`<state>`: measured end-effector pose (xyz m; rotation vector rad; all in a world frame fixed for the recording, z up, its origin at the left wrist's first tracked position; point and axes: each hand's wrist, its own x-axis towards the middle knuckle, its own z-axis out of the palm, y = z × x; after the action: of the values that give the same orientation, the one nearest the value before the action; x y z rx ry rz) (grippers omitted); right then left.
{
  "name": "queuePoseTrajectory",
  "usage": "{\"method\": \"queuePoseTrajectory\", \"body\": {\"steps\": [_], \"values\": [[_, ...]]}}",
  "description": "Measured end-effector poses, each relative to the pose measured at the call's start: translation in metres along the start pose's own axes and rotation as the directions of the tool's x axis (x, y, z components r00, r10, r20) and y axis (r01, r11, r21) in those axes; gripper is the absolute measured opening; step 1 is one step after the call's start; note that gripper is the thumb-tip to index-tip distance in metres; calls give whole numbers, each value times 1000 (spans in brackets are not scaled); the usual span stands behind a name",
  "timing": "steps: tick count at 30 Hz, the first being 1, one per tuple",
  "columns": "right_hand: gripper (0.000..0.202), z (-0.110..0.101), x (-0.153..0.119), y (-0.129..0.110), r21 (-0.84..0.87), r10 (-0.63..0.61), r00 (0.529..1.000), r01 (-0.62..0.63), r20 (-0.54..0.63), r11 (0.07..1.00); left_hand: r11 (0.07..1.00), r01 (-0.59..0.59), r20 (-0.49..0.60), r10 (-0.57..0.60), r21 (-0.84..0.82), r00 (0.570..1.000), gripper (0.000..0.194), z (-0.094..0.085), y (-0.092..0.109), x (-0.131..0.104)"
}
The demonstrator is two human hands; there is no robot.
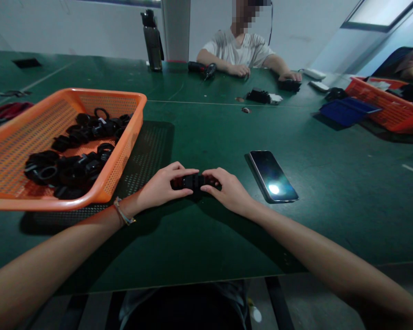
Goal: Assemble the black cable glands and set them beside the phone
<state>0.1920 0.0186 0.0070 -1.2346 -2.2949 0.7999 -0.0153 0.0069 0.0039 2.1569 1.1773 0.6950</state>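
Both of my hands hold a small black ribbed part (193, 181) low over the green table, one at each end. My left hand (163, 184) has its thumb and fingers closed on the left end. On the right end, my right hand (226, 189) grips with thumb and curled fingers. Whether the part is one piece or two joined pieces I cannot tell. Similar black ring-shaped parts (77, 167) lie in the orange basket (115, 160) beside my left arm. A phone (273, 176) rests to the right of my right hand.
Across the green table (199, 133) sits a person (244, 48), one hand on a black object. A dark bottle (153, 43), a power drill (203, 68) and black parts (258, 95) stand or lie at the far side. A blue tray (347, 111) and another orange basket (388, 107) are far right.
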Motion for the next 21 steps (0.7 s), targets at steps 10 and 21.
{"method": "queuePoseTrajectory", "body": {"steps": [10,21], "values": [[19,3,1,3,-27,-24,999,23,-23,999,1000,-9,-3,9,-2,1000,43,1,-1,1],[17,4,1,4,-61,-55,998,53,-26,997,999,-31,-12,31,9,999,43,1,-1,1]]}}
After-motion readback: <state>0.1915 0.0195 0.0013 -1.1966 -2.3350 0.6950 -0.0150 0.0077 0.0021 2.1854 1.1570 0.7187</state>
